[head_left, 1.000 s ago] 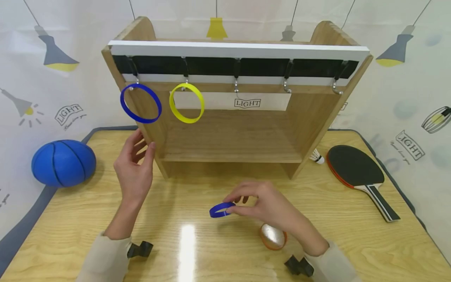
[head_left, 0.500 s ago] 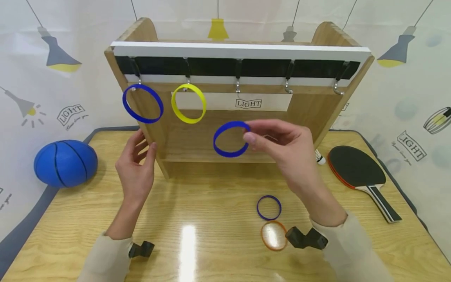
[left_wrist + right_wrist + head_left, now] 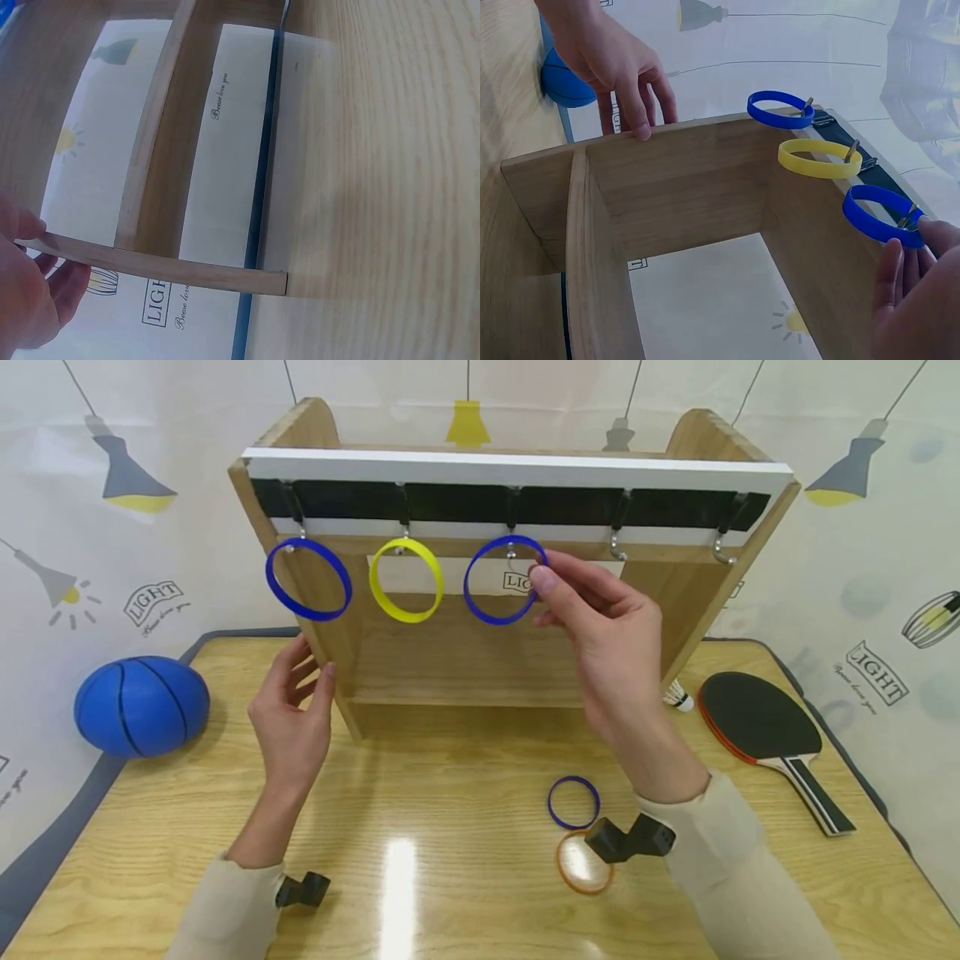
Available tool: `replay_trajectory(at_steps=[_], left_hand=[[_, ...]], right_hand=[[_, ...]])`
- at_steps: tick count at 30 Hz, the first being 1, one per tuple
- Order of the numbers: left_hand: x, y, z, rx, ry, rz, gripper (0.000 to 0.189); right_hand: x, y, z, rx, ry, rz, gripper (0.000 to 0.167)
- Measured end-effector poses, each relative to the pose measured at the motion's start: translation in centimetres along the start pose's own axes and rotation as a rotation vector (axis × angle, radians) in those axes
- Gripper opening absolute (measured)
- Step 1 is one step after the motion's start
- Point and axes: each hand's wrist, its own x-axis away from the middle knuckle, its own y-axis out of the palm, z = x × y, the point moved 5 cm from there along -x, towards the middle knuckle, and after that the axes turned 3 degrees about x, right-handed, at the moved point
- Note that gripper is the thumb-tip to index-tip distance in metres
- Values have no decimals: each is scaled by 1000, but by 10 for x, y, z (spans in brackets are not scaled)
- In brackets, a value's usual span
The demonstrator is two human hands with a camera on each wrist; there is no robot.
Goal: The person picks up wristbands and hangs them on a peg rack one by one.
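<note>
A blue silicone wristband (image 3: 472, 602) is pinched by my right hand (image 3: 615, 643) at its right edge. In the right wrist view the middle hook (image 3: 907, 217) pokes into that band's loop. To its left a yellow wristband (image 3: 408, 617) and another blue wristband (image 3: 348, 585) hang from the first two hooks. My left hand (image 3: 292, 718) grips the left side panel of the wooden shelf (image 3: 465, 668), its thumb and fingers (image 3: 71, 289) on either face of the board. A dark blue band (image 3: 550, 810) and an orange band (image 3: 564, 875) lie on the table.
The two right-hand hooks (image 3: 617, 545) carry no band. A blue ball (image 3: 142, 706) sits at the left. On the right are a table tennis bat (image 3: 757, 714) and a shuttlecock (image 3: 678, 697), partly behind the shelf.
My right hand has lifted the blue wristband from low over the table up to the middle hook. The left hand has stayed on the panel.
</note>
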Motion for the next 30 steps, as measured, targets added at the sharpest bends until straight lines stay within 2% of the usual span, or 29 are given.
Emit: replay_trajectory(at_steps=[10,19,21,30], left_hand=[[0,1,0,-1,7,-6,38],[0,0,-5,-5,-22,3,38],[0,1,0,-12,-15,-2,38],[1,1,1,-6,-13,6,37]], right_hand=[[-4,-3,7,-34,14,17,27],[-1,-6,11,44,1,-25,29],[1,-8,12,75,4,-24,30],[24,-38,18,135,12,-15,31]])
